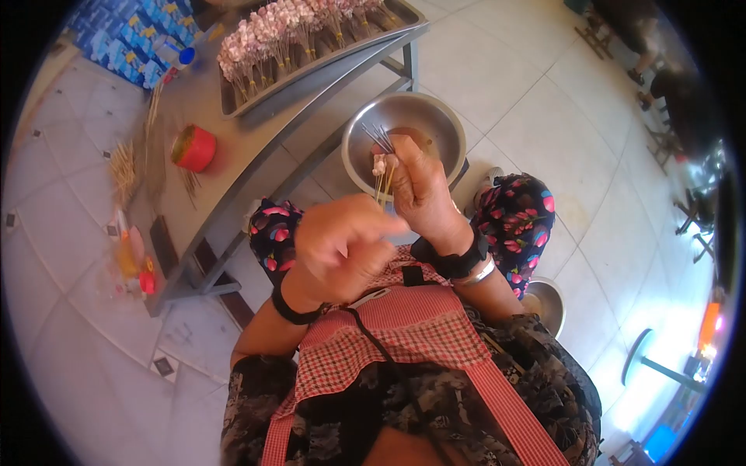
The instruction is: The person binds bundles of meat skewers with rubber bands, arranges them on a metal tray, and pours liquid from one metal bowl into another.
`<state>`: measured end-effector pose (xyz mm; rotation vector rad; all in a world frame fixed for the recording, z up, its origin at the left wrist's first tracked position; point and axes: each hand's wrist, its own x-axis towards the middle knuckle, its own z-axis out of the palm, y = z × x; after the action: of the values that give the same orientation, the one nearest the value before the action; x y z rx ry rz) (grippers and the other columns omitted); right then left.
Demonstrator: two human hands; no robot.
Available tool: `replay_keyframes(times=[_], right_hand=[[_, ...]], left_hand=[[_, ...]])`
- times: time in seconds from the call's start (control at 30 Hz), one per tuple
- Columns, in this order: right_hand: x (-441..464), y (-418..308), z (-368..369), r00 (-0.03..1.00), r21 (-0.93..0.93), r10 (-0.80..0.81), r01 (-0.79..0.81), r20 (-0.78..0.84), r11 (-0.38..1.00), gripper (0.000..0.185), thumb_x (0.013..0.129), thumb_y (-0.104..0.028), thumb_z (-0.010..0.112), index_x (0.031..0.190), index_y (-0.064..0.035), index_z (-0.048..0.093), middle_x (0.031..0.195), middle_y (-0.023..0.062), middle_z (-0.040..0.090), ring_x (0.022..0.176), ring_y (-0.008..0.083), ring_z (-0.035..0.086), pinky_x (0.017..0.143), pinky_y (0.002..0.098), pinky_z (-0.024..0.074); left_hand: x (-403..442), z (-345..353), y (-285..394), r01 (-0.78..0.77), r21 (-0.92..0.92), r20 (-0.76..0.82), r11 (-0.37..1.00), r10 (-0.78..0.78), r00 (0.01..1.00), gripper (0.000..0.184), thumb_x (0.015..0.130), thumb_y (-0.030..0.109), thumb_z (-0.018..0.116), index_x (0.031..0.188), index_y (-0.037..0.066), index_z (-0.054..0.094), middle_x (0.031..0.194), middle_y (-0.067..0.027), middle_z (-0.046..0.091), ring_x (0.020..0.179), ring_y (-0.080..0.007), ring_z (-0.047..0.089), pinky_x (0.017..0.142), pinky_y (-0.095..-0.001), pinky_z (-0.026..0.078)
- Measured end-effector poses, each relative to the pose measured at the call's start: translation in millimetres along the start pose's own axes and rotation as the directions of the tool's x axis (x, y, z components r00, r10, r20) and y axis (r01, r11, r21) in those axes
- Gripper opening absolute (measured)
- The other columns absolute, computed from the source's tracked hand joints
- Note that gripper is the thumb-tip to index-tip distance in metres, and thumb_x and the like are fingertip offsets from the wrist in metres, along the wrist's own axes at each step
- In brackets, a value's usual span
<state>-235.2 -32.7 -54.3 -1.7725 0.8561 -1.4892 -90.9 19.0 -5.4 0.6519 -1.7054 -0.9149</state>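
Observation:
My right hand is closed on a small bundle of thin skewers, whose dark tips stick up past the fingers. A small pale piece, apparently meat, sits on sticks beside the thumb, with yellowish stick ends below it. My left hand is just left of and below the right one, fingers partly curled and blurred by motion. Whether it holds anything does not show. Behind the right hand stands a steel bowl with brownish contents.
A metal table at left carries a tray of bundled meat skewers, a red container and loose sticks. Another metal bowl stands on the floor by my right leg. People and stools are at the far right.

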Motion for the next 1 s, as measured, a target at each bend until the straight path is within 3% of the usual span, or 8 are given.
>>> replay_keyframes(times=[0.07,0.17,0.4,0.57,0.67,0.77,0.8,1.0], right_hand=[[-4.7,-0.6,-0.9,1.0,0.018,0.001,-0.001,-0.019,1.0,0.015,0.088,-0.001,0.049,0.103,-0.0028,0.052,0.065,0.0163,0.05,0.061,0.035,0.052,0.057,0.0348,0.0425],[-7.5,2.3,-4.8,0.999,-0.05,-0.051,0.052,0.019,0.997,0.022,0.082,0.002,0.051,0.104,-0.0029,0.052,0.066,0.0162,0.052,0.063,0.0353,0.054,0.058,0.0362,0.0441],[1.7,-9.5,-10.8,0.964,-0.286,-0.053,0.13,0.262,0.949,0.03,0.073,0.001,0.055,0.102,-0.004,0.053,0.069,0.0162,0.055,0.066,0.0348,0.057,0.056,0.0397,0.0436],[1.9,11.6,-7.3,0.987,-0.193,-0.083,0.109,0.138,0.975,0.02,0.08,-0.004,0.053,0.099,-0.0044,0.052,0.07,0.0176,0.055,0.065,0.0359,0.056,0.056,0.0404,0.0428],[-1.2,8.4,-3.5,0.999,0.005,0.035,-0.036,0.039,0.999,0.018,0.087,-0.005,0.05,0.105,-0.004,0.052,0.072,0.018,0.056,0.067,0.037,0.056,0.058,0.038,0.0437],[-10.2,12.4,1.1,0.995,0.028,-0.012,0.01,0.097,1.0,0.022,0.085,-0.002,0.051,0.107,-0.004,0.054,0.075,0.0182,0.057,0.068,0.0371,0.057,0.059,0.0381,0.0452],[-9.6,9.9,0.9,0.99,-0.005,-0.054,0.055,0.132,0.998,0.023,0.085,-0.002,0.052,0.107,-0.004,0.055,0.075,0.0182,0.058,0.068,0.037,0.058,0.059,0.0383,0.0455],[-3.8,-7.5,-4.9,0.934,-0.237,-0.045,0.136,0.355,0.962,0.03,0.076,0.0,0.054,0.106,-0.0037,0.056,0.073,0.0182,0.058,0.067,0.0357,0.058,0.057,0.0409,0.0457]], left_hand=[[-0.3,-7.1,-19.7,0.104,-0.688,-0.03,0.719,-0.171,0.985,0.048,0.09,0.038,0.051,0.119,0.0,0.049,0.089,-0.0099,0.057,0.062,-0.0111,0.041,0.06,-0.0265,0.038],[16.3,-25.8,-12.3,0.091,-0.991,0.007,0.095,-0.653,0.757,0.061,0.09,0.041,0.052,0.128,-0.004,0.038,0.119,-0.0271,0.05,0.079,-0.0167,0.051,0.076,-0.028,0.043],[39.7,-47.0,3.8,0.361,-0.383,0.146,0.85,-0.33,0.933,0.063,0.088,0.034,0.054,0.134,-0.002,0.031,0.115,-0.0268,0.056,0.083,-0.0204,0.058,0.075,-0.0317,0.047],[12.3,2.4,3.4,-0.305,0.597,0.336,0.742,0.114,0.935,0.059,0.075,0.023,0.07,0.123,-0.003,0.048,0.113,-0.0205,0.057,0.088,-0.0324,0.06,0.079,-0.0371,0.049],[-13.0,-10.1,-22.3,0.135,-0.239,0.067,0.962,-0.122,0.99,0.061,0.086,0.039,0.057,0.129,-0.003,0.043,0.12,-0.0227,0.053,0.083,-0.0253,0.059,0.074,-0.0351,0.048],[-10.4,-34.6,-18.2,0.147,-0.967,0.015,0.21,-0.527,0.85,0.074,0.09,0.05,0.044,0.138,-0.003,0.026,0.124,-0.0283,0.046,0.083,-0.0197,0.05,0.075,-0.0302,0.043],[-8.8,-38.7,-18.0,0.041,-0.999,0.05,-0.029,-0.603,0.796,0.078,0.089,0.052,0.044,0.137,-0.006,0.025,0.13,-0.0362,0.034,0.091,-0.0222,0.049,0.08,-0.0325,0.042],[20.8,-59.3,9.6,0.392,-0.821,0.098,0.415,-0.575,0.813,0.09,0.086,0.064,0.037,0.136,-0.009,0.024,0.121,-0.041,0.041,0.092,-0.029,0.056,0.083,-0.0363,0.044]])
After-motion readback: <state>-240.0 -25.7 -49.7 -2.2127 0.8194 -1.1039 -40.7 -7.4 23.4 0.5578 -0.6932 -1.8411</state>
